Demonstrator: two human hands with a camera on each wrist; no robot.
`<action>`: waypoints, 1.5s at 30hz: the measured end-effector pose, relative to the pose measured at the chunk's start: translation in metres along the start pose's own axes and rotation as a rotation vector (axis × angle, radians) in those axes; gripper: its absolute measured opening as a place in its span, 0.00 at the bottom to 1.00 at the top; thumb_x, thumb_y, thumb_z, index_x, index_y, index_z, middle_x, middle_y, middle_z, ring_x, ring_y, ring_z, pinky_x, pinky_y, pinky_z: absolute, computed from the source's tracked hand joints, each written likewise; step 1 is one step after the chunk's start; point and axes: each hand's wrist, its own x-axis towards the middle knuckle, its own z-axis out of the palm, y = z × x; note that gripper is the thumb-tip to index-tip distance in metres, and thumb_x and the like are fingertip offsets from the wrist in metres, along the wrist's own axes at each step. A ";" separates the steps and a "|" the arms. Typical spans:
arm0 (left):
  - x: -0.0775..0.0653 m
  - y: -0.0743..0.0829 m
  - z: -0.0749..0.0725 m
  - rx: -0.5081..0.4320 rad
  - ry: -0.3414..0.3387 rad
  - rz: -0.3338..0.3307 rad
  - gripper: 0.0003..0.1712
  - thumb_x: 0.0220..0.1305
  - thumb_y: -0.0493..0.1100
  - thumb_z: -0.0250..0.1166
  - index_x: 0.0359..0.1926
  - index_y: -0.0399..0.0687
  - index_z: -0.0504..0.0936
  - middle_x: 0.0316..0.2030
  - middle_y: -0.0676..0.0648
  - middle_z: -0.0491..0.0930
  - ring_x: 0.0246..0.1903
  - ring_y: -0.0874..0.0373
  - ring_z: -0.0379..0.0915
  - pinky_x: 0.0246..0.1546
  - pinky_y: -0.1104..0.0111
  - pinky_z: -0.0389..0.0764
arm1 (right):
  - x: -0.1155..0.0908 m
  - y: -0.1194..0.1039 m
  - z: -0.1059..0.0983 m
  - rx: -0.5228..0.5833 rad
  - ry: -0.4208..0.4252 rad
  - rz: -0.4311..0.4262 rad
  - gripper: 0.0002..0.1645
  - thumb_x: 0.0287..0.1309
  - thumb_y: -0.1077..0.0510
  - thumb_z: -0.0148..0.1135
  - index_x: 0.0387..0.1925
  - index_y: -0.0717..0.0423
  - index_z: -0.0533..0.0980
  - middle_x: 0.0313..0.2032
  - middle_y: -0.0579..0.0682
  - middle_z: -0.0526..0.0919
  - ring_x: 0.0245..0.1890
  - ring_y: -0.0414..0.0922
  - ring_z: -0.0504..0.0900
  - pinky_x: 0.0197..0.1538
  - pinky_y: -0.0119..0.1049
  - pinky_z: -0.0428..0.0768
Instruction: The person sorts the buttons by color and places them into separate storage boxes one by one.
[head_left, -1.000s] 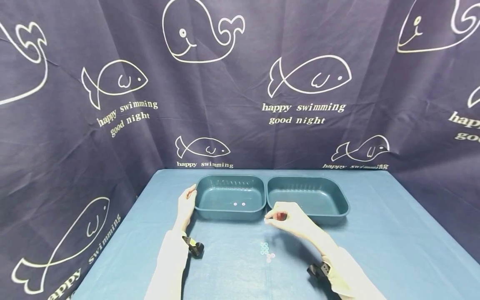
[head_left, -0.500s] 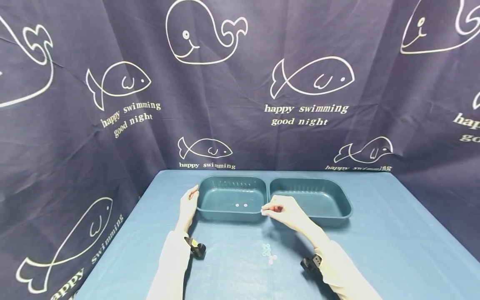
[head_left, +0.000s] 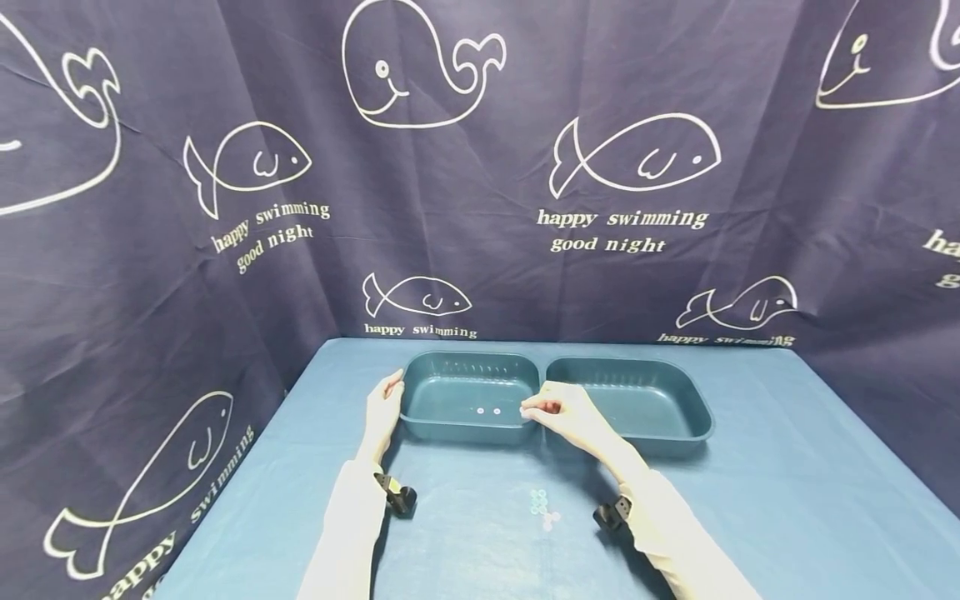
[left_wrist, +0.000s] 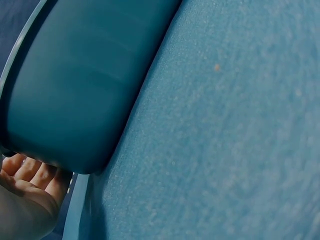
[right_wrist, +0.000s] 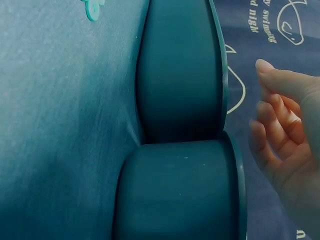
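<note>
My left hand (head_left: 384, 412) holds the left end of the left teal bin (head_left: 465, 432); in the left wrist view its fingers (left_wrist: 37, 172) curl at the bin's end wall, their tips partly hidden. Two small pale-pink rings (head_left: 497, 411) lie on that bin's floor. My right hand (head_left: 570, 410) is over the near right corner of the left bin, thumb and forefinger pinching a tiny pale-pink piece (head_left: 523, 410), mostly covered by the fingertips. In the right wrist view the right hand (right_wrist: 287, 120) is beyond the bin rims, its other fingers loosely curled.
A second teal bin (head_left: 663, 446) stands right beside the first, with the right hand partly in front of it. Several small teal rings (head_left: 538, 502) and pink rings (head_left: 551, 521) lie grouped on the blue tablecloth (head_left: 465, 533). A dark printed curtain (head_left: 510, 192) hangs behind.
My right hand has moved up and left from in front of the gap between the bins to over the left bin's corner. The left hand stays at its bin; the head view shifts slightly.
</note>
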 end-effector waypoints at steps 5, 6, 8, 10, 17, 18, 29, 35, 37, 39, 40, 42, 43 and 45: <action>0.000 0.000 0.001 0.000 -0.003 -0.001 0.21 0.68 0.35 0.51 0.60 0.32 0.69 0.61 0.33 0.69 0.62 0.41 0.64 0.66 0.55 0.64 | 0.006 0.002 0.003 0.014 0.003 0.023 0.06 0.46 0.61 0.71 0.31 0.53 0.85 0.21 0.40 0.77 0.22 0.29 0.67 0.24 0.25 0.68; 0.000 0.000 0.002 0.005 -0.003 -0.004 0.21 0.68 0.35 0.51 0.60 0.32 0.69 0.61 0.33 0.69 0.62 0.42 0.64 0.66 0.55 0.64 | 0.008 0.002 0.003 0.017 0.004 0.020 0.06 0.46 0.61 0.71 0.31 0.54 0.85 0.21 0.41 0.77 0.22 0.30 0.67 0.24 0.25 0.68; 0.000 0.000 0.002 0.013 -0.002 -0.006 0.21 0.69 0.36 0.50 0.61 0.32 0.69 0.61 0.34 0.68 0.62 0.41 0.64 0.66 0.55 0.64 | 0.010 0.003 0.004 0.020 0.006 0.019 0.06 0.46 0.62 0.70 0.31 0.55 0.85 0.21 0.42 0.78 0.22 0.30 0.66 0.23 0.25 0.67; 0.000 0.000 0.002 0.021 0.000 -0.008 0.21 0.68 0.36 0.50 0.61 0.33 0.69 0.62 0.34 0.68 0.63 0.41 0.64 0.66 0.55 0.64 | 0.012 0.005 0.005 0.017 0.005 0.027 0.06 0.46 0.62 0.71 0.30 0.56 0.85 0.21 0.43 0.78 0.22 0.30 0.66 0.23 0.25 0.67; 0.001 -0.001 0.000 0.024 0.005 -0.014 0.22 0.68 0.35 0.51 0.61 0.33 0.70 0.62 0.34 0.68 0.63 0.42 0.64 0.66 0.54 0.64 | 0.020 0.011 0.010 0.022 -0.005 0.073 0.06 0.46 0.61 0.71 0.30 0.55 0.85 0.21 0.42 0.78 0.21 0.31 0.66 0.24 0.25 0.66; 0.001 -0.001 0.000 0.024 0.005 -0.019 0.22 0.68 0.36 0.51 0.61 0.33 0.70 0.62 0.35 0.68 0.63 0.42 0.64 0.66 0.55 0.64 | 0.021 0.012 0.011 0.022 -0.006 0.078 0.06 0.46 0.61 0.71 0.30 0.55 0.85 0.20 0.43 0.78 0.22 0.31 0.66 0.24 0.25 0.66; 0.001 -0.001 0.000 0.014 0.008 -0.018 0.22 0.67 0.36 0.51 0.60 0.34 0.70 0.62 0.35 0.69 0.63 0.43 0.64 0.66 0.55 0.64 | 0.027 0.024 0.022 -0.027 -0.028 0.152 0.05 0.46 0.60 0.71 0.29 0.54 0.85 0.21 0.42 0.80 0.22 0.32 0.67 0.25 0.27 0.69; 0.002 -0.002 0.000 0.015 0.005 -0.001 0.21 0.68 0.36 0.51 0.60 0.33 0.70 0.62 0.34 0.68 0.63 0.42 0.64 0.66 0.55 0.64 | 0.034 0.030 0.028 -0.146 -0.016 0.096 0.06 0.42 0.58 0.72 0.27 0.51 0.86 0.20 0.40 0.80 0.23 0.36 0.71 0.28 0.29 0.71; 0.003 -0.003 -0.001 0.015 0.007 0.000 0.21 0.68 0.36 0.51 0.60 0.33 0.71 0.62 0.35 0.69 0.63 0.42 0.64 0.66 0.55 0.64 | 0.035 0.032 0.030 -0.195 -0.008 0.086 0.06 0.41 0.56 0.72 0.27 0.49 0.86 0.21 0.40 0.81 0.24 0.38 0.73 0.31 0.32 0.70; 0.002 -0.003 -0.001 0.014 0.009 0.000 0.21 0.68 0.36 0.52 0.60 0.34 0.71 0.61 0.35 0.69 0.62 0.43 0.64 0.66 0.55 0.64 | 0.036 0.033 0.031 -0.235 -0.001 0.077 0.05 0.41 0.55 0.72 0.26 0.47 0.86 0.21 0.39 0.82 0.25 0.39 0.74 0.34 0.36 0.69; 0.002 -0.003 -0.001 0.013 0.009 0.001 0.21 0.68 0.36 0.52 0.60 0.34 0.71 0.61 0.35 0.69 0.62 0.43 0.65 0.66 0.55 0.64 | 0.036 0.033 0.032 -0.246 -0.002 0.079 0.05 0.41 0.55 0.72 0.26 0.47 0.87 0.22 0.39 0.83 0.26 0.40 0.74 0.35 0.37 0.67; 0.002 -0.003 -0.001 0.016 0.009 0.005 0.21 0.68 0.36 0.52 0.60 0.34 0.71 0.61 0.35 0.70 0.62 0.43 0.65 0.66 0.55 0.65 | 0.037 0.034 0.033 -0.252 0.000 0.089 0.05 0.41 0.55 0.72 0.26 0.46 0.87 0.23 0.40 0.83 0.27 0.41 0.74 0.36 0.39 0.66; 0.002 -0.003 0.000 0.014 0.010 0.006 0.21 0.68 0.36 0.52 0.60 0.34 0.71 0.61 0.35 0.70 0.62 0.43 0.65 0.66 0.55 0.65 | 0.037 0.034 0.034 -0.254 0.000 0.092 0.05 0.41 0.55 0.72 0.27 0.47 0.87 0.23 0.40 0.83 0.27 0.42 0.74 0.37 0.40 0.66; 0.003 -0.004 0.000 0.014 0.011 0.014 0.21 0.68 0.35 0.51 0.59 0.33 0.71 0.61 0.35 0.70 0.62 0.43 0.65 0.65 0.55 0.65 | 0.038 0.033 0.035 -0.247 -0.002 0.105 0.06 0.41 0.55 0.72 0.27 0.47 0.87 0.24 0.41 0.84 0.28 0.42 0.74 0.37 0.41 0.65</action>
